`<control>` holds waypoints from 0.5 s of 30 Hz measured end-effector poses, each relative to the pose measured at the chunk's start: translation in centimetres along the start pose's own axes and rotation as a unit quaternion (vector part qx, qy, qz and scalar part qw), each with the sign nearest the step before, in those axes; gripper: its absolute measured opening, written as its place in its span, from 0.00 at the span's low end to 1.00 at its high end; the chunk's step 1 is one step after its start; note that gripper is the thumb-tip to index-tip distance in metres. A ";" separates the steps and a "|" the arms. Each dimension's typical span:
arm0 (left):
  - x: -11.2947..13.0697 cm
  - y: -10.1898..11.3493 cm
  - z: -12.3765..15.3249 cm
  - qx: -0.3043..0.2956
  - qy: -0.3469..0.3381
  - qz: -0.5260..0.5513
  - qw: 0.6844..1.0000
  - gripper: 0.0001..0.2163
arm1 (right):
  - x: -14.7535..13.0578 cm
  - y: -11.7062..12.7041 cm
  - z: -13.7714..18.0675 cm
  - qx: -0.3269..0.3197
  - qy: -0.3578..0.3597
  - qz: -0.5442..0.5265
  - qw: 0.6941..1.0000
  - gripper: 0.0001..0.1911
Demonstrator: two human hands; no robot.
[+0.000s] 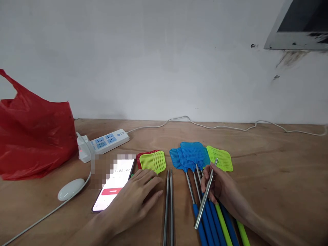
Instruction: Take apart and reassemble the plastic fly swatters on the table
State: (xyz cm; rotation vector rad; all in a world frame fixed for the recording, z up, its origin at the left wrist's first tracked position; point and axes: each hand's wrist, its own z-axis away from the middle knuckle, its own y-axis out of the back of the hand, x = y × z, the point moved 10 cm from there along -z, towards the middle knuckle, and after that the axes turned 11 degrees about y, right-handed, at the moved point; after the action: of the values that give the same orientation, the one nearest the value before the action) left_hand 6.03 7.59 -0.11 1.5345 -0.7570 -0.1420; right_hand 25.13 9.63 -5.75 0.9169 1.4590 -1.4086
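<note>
My right hand (217, 184) grips a shiny metal tube (206, 200) between thumb and fingers, tilted with its lower end toward me. Beneath it lie several fly swatters with blue mesh heads (192, 152), metal shafts and blue handles (208, 222); a yellow-green swatter head (222, 159) sticks out at their right. My left hand (140, 193) rests palm down, thumb apart from the loosely bent fingers, by a yellow-green swatter head (153, 161) overlapping a red one (139, 159). Its palm side is hidden. Slim metal rods (167, 205) lie side by side between my hands.
A lit phone (120, 177) lies left of my left hand. Further left are a white power strip (110, 140), a white oval device like a mouse (71, 189), and a red plastic bag (38, 136). A white cable (217, 127) runs along the wall.
</note>
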 end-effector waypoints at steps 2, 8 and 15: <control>0.8 -0.5 0.3 -0.028 -0.023 0.011 0.999 0.09 | -0.1 -0.2 -0.1 -0.013 0.007 0.000 1.000 0.23; 1.9 -1.2 0.8 -0.057 -0.063 0.015 0.996 0.10 | -1.2 0.1 0.0 0.011 0.065 0.079 0.995 0.22; 2.1 -1.7 0.9 -0.066 -0.069 0.012 0.995 0.12 | -1.4 -0.1 0.1 0.007 0.078 0.041 0.996 0.25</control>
State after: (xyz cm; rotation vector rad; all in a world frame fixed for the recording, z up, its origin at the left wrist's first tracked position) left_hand 7.82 5.61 -1.05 1.4010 -0.8582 -0.2779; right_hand 25.50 9.66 -4.44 1.1036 1.5102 -1.3135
